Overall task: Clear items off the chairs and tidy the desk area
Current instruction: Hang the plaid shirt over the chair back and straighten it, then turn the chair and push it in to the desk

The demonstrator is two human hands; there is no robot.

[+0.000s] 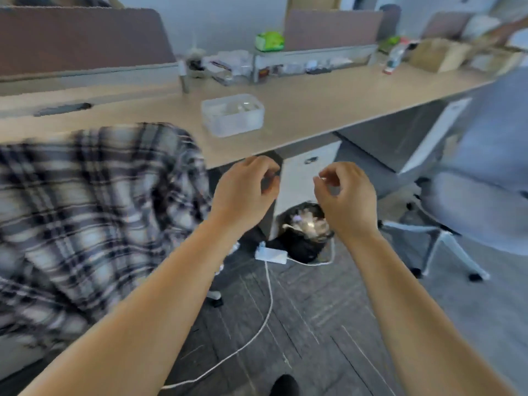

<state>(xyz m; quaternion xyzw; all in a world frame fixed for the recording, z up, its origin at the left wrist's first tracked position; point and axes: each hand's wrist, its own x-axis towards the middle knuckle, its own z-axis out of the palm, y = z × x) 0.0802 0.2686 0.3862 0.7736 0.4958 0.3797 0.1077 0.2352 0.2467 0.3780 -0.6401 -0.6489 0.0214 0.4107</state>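
A plaid shirt (85, 212) hangs over a chair at the left, its top against the desk's (328, 110) front edge, blurred. Both hands hover just below that edge, well apart from the shirt: the left hand (243, 192) has loosely curled fingers holding nothing; the right hand (345, 195) is curled too, thumb and forefinger nearly meeting, whether pinching anything I cannot tell. A clear plastic box (233, 114) sits near the front edge. Below stand a bin (305, 232), a white power adapter (271, 255) and a grey office chair (471, 210). No writing is legible.
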